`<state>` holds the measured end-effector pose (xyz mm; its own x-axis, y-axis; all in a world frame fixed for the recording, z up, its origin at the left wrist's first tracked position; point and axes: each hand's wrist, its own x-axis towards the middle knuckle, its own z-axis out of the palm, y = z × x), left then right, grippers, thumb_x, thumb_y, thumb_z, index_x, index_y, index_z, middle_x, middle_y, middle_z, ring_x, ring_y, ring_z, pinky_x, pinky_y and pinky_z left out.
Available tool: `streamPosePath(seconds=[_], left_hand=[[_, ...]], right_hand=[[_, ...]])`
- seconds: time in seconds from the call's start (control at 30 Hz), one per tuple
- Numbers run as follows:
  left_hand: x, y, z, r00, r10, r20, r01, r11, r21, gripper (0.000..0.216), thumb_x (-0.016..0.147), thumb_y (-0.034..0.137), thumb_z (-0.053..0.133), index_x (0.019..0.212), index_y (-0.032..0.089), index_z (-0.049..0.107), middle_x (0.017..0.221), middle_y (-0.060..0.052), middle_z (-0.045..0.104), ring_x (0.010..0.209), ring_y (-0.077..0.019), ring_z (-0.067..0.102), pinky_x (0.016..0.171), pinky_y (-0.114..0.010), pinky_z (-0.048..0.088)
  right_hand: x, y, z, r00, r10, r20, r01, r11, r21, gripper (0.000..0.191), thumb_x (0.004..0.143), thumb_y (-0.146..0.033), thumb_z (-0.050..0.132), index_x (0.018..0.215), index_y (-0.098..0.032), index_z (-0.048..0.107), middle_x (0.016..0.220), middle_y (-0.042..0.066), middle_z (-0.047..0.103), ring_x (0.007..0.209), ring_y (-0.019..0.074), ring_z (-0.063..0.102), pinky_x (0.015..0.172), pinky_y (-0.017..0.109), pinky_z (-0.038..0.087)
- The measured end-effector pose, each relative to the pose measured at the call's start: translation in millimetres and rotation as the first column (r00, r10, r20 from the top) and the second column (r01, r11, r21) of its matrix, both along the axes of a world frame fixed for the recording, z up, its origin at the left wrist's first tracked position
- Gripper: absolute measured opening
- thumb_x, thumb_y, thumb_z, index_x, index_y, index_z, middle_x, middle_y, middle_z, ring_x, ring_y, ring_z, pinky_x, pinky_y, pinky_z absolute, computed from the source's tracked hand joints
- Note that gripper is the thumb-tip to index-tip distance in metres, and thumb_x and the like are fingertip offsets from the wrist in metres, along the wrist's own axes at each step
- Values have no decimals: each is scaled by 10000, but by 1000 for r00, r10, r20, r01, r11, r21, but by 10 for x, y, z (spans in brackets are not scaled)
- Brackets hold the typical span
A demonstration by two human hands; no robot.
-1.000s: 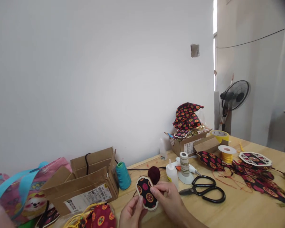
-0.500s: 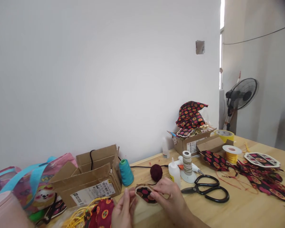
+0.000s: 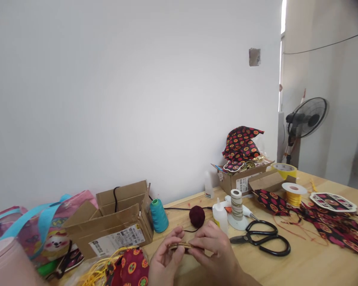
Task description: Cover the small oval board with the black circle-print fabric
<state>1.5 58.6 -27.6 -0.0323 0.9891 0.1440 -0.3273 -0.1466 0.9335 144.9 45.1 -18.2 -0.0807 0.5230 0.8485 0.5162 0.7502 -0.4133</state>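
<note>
One flat fabric-covered piece (image 3: 180,246), seen edge-on, is pinched between both hands, left hand (image 3: 165,260) and right hand (image 3: 214,250), low over the desk (image 3: 301,270). Just behind lie one maroon yarn ball (image 3: 197,216), one teal thread cone (image 3: 159,215), one glue bottle (image 3: 220,215) and one pair of black scissors (image 3: 264,239). Two cardboard boxes (image 3: 113,226) (image 3: 241,178) stand farther back.

The flat piece (image 3: 180,246) pinched between both hands showed only its thin edge, its face hidden. The bottom edge cut off both wrists, and the red cloth (image 3: 128,270) left of the hands.
</note>
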Motion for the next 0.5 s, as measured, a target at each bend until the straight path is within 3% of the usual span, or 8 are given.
streamPosePath(seconds=[0.3, 0.4, 0.5], left_hand=[[-58, 19, -15, 1000, 0, 30, 0, 1000, -3, 172, 424, 273, 773, 534, 185, 674, 884, -69, 701, 860, -236, 616, 744, -289, 490], [-62, 23, -26, 1000, 15, 24, -14, 999, -38, 192, 414, 290, 775, 542, 182, 680, 870, -73, 702, 884, -251, 604, 725, -292, 496], [-60, 19, -27, 1000, 18, 21, -17, 998, -56, 229, 458, 332, 753, 611, 171, 699, 863, -88, 702, 924, -270, 584, 714, -295, 500]], right_hand=[[-18, -20, 1, 999, 43, 10, -43, 998, -40, 71, 685, -156, 625, 644, -150, 684, 573, 50, 625, 567, 147, 524, 554, 276, 379], [-20, -21, 4, 997, 75, -33, -79, 982, -169, 80, 691, -189, 619, 650, -167, 683, 591, 43, 630, 589, 157, 525, 588, 287, 378], [-21, 5, -7, 981, 99, -168, -152, 928, -341, 105, 685, -246, 625, 627, -183, 686, 604, 36, 626, 633, 171, 517, 635, 300, 368]])
